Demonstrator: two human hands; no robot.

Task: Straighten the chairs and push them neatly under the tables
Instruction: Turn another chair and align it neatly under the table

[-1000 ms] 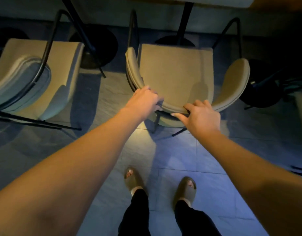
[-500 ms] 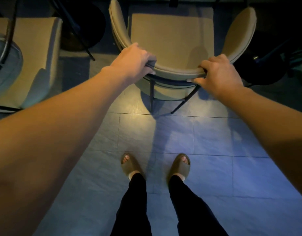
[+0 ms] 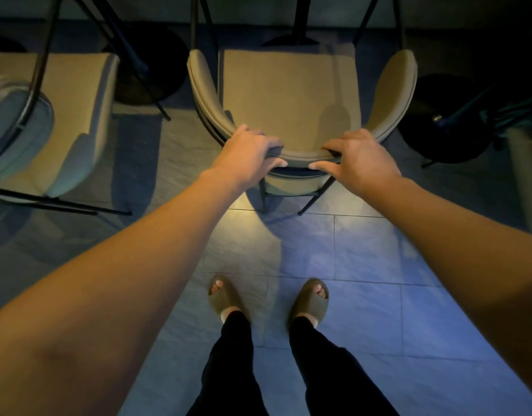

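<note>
A person stands on a tiled floor [image 3: 363,250] in dim light, gripping a beige chair [image 3: 288,94] at the centre top of the frame. The left hand [image 3: 246,154] and right hand [image 3: 360,159] sit close together on the curved backrest, fingers curled over its top edge and thumbs tucked beneath, both holding the chair. Its seat points toward a table pedestal [image 3: 300,22] at the top edge; the tabletop itself is out of view, so how far under the chair sits cannot be told.

A second chair [image 3: 78,115] stands at the left of the frame, turned at an angle and not yet straightened.

With the hands so near the middle, an uneven push could likely swing the chair off line, or drive its front legs into the round pedestal base.

Compared with half a second ago, the hands have moved inward along the backrest and the chair appears lower in the frame, the camera having tilted up.
</note>
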